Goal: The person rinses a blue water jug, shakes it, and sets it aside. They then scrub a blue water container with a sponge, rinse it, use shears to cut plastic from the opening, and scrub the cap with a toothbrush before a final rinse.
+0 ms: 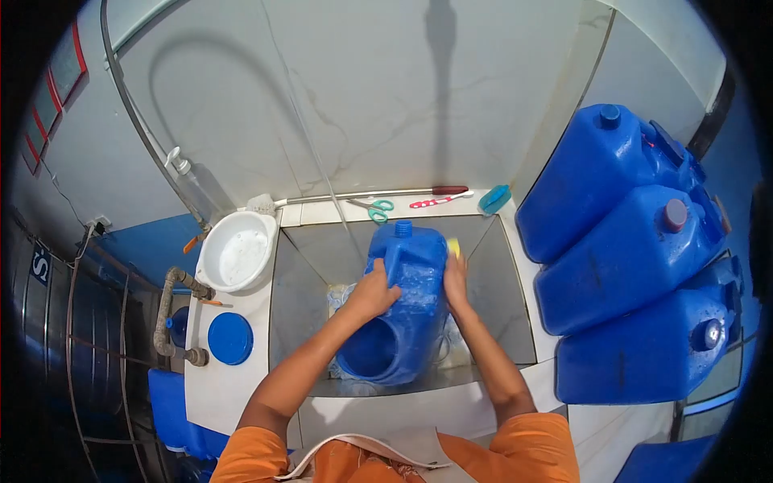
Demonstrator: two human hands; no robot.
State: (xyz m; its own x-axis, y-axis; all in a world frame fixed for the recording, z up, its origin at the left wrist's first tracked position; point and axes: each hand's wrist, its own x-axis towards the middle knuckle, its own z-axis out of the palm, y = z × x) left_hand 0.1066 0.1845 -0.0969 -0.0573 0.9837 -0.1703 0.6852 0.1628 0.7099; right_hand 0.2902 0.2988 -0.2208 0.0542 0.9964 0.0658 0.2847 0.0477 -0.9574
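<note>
A blue plastic water jug [423,302] is tilted inside the tiled sink [503,294], its wide round mouth facing me and its narrow threaded spout at the far end. My left hand [372,294] is wrapped round the jug's handle. On the jug's right side, my right hand [456,283] presses a yellow sponge [453,246] to the wall, with most of the sponge hidden by the fingers. Wet streaks and suds show on the jug. A round blue lid [230,338] lies on the ledge to the left.
Three large blue containers [616,266] stand along the right ledge. On the back ledge are green-handled scissors [378,211], a red-and-white toothbrush [441,200] and a teal brush [494,200]. A white basin [237,251], a pump bottle [197,185] and a pipe [165,310] occupy the left.
</note>
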